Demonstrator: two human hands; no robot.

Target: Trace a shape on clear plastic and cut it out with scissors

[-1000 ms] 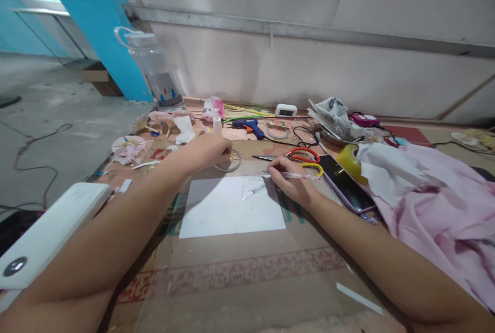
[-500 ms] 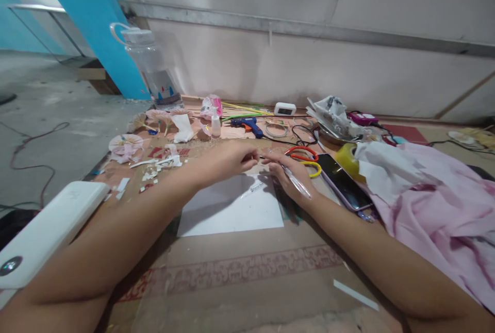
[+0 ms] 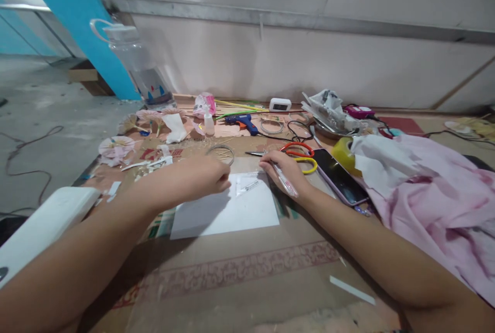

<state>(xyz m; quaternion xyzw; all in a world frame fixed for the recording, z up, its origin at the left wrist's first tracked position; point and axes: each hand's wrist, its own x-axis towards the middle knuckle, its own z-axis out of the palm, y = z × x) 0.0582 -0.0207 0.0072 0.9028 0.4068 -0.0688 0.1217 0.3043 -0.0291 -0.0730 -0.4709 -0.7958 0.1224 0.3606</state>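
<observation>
My right hand [image 3: 284, 168] is closed around a clear-barrelled pen [image 3: 285, 181] and rests at the upper right of a white sheet of paper [image 3: 228, 217]. Curled fingers close my left hand [image 3: 211, 176] above the sheet's left part; whatever it may hold is hidden. Between the hands, a small clear ruler-like piece with dark print [image 3: 249, 186] lies on the paper. Scissors [image 3: 297, 148] with one red and one yellow handle lie just behind my right hand, blades pointing left. Beyond my left hand is a wire ring [image 3: 221, 153] with thin sticks by it.
A phone [image 3: 340, 177], yellow tape roll [image 3: 345, 155] and pink cloth [image 3: 429, 204] lie at right. Behind are a blue glue gun [image 3: 243, 122], a small bottle [image 3: 209, 125] and a white digital clock [image 3: 280, 104]. A water bottle [image 3: 143, 67] and white device [image 3: 50, 230] stand left.
My left hand has moved left and slightly down, away from my right hand, where the two had met at the pen's tip. The wire ring and scissor blades now show.
</observation>
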